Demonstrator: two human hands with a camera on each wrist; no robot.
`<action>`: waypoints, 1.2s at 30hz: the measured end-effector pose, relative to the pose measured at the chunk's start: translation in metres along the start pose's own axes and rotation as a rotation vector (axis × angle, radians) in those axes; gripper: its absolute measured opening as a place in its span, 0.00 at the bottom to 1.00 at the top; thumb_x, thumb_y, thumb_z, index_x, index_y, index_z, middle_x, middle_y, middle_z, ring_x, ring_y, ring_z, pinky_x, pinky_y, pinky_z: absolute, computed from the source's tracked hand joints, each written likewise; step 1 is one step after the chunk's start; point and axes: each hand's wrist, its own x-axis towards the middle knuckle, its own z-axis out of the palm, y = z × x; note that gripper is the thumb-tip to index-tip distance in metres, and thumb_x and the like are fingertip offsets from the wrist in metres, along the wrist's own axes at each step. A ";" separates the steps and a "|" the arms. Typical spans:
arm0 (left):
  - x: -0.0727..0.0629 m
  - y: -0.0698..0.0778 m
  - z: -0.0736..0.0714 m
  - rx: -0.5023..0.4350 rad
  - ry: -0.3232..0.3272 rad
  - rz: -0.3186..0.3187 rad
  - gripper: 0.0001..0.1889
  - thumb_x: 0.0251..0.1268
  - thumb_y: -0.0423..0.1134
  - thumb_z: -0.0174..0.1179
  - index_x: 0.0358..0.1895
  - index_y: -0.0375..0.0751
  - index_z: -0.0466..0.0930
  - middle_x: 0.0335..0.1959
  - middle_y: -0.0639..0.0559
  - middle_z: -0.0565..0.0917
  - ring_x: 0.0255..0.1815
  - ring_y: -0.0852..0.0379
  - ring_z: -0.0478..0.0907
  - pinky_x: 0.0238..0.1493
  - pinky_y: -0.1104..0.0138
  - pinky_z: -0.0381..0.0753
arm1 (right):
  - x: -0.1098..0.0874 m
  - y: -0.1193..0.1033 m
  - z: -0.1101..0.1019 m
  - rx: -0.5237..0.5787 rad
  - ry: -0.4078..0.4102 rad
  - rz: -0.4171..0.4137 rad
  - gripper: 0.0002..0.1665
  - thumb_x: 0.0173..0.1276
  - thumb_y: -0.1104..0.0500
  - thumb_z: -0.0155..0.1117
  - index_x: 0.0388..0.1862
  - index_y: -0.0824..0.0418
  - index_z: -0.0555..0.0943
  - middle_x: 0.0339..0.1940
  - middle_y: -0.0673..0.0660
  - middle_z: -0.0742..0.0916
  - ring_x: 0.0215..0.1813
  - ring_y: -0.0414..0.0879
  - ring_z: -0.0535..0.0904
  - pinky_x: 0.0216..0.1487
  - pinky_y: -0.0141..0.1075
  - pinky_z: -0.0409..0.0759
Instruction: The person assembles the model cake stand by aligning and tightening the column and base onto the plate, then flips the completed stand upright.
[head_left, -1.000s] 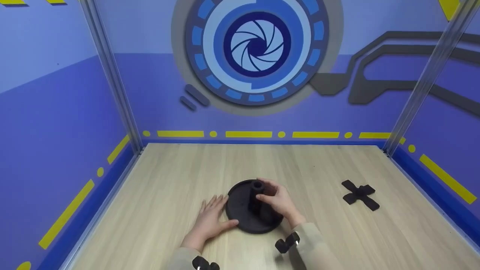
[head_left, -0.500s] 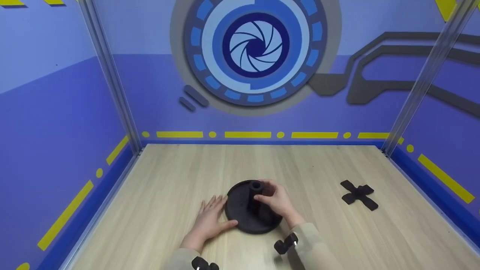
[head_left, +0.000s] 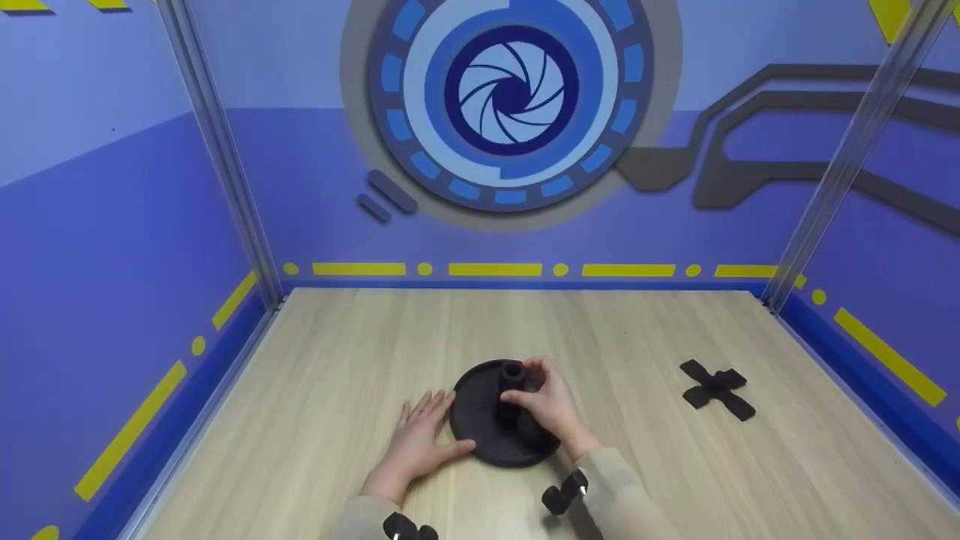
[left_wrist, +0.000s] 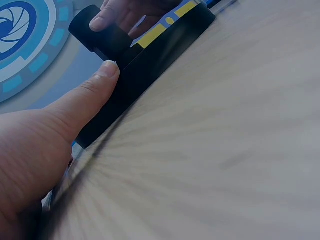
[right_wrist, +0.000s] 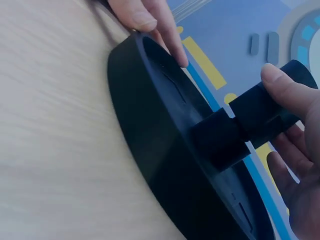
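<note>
A shallow black round base (head_left: 480, 420) with a raised rim lies on the table in front of me. From its middle rises a short black post (right_wrist: 220, 140). A hollow black cylinder (right_wrist: 265, 110) sits upright over that post, a narrow neck showing between the two. My right hand (head_left: 551, 405) grips this cylinder from the right, thumb on the near side and fingers behind. My left hand (head_left: 420, 446) lies at the base's left, its fingers fairly straight. The left thumb (left_wrist: 95, 90) presses the outside of the rim, and the fingertips touch it farther back.
A black four-bladed cross piece (head_left: 718, 387) with a raised hub lies on the wooden table (head_left: 360, 337) to the right. Blue printed walls (head_left: 315, 187) enclose the back and both sides, with metal posts at the corners.
My right hand has turned a little around the cylinder, its thumb and wrist shifting slightly left. The left hand and the base keep their places.
</note>
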 end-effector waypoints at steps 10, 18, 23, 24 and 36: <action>-0.001 0.000 0.000 0.006 0.002 0.009 0.52 0.59 0.68 0.67 0.80 0.40 0.61 0.81 0.34 0.62 0.84 0.33 0.52 0.85 0.35 0.38 | 0.005 0.000 -0.013 0.058 -0.174 -0.002 0.40 0.56 0.62 0.82 0.67 0.67 0.77 0.64 0.64 0.85 0.68 0.56 0.79 0.70 0.34 0.75; -0.001 0.000 0.001 -0.001 -0.004 -0.003 0.52 0.59 0.68 0.67 0.80 0.40 0.61 0.81 0.34 0.62 0.84 0.33 0.51 0.85 0.36 0.37 | 0.015 -0.004 -0.025 0.232 -0.429 -0.024 0.38 0.68 0.70 0.68 0.75 0.75 0.67 0.73 0.72 0.77 0.72 0.50 0.76 0.66 0.22 0.75; -0.001 0.000 0.001 -0.007 -0.004 -0.007 0.53 0.59 0.68 0.67 0.80 0.40 0.61 0.81 0.34 0.62 0.84 0.33 0.51 0.85 0.36 0.37 | 0.015 -0.006 -0.025 0.250 -0.430 0.013 0.36 0.67 0.70 0.68 0.73 0.77 0.68 0.71 0.73 0.78 0.63 0.35 0.80 0.61 0.23 0.80; -0.001 0.000 0.001 -0.009 -0.003 -0.007 0.53 0.59 0.68 0.67 0.80 0.40 0.61 0.81 0.34 0.62 0.84 0.33 0.51 0.85 0.36 0.37 | 0.015 -0.007 -0.025 0.251 -0.420 0.020 0.36 0.67 0.70 0.68 0.72 0.77 0.68 0.70 0.73 0.78 0.61 0.34 0.80 0.60 0.23 0.80; 0.000 -0.001 0.000 -0.003 0.000 -0.005 0.53 0.59 0.69 0.67 0.80 0.40 0.61 0.81 0.35 0.62 0.84 0.33 0.51 0.85 0.36 0.37 | 0.010 -0.009 -0.011 0.109 -0.170 0.007 0.31 0.57 0.69 0.78 0.61 0.70 0.80 0.59 0.68 0.87 0.58 0.45 0.84 0.57 0.29 0.84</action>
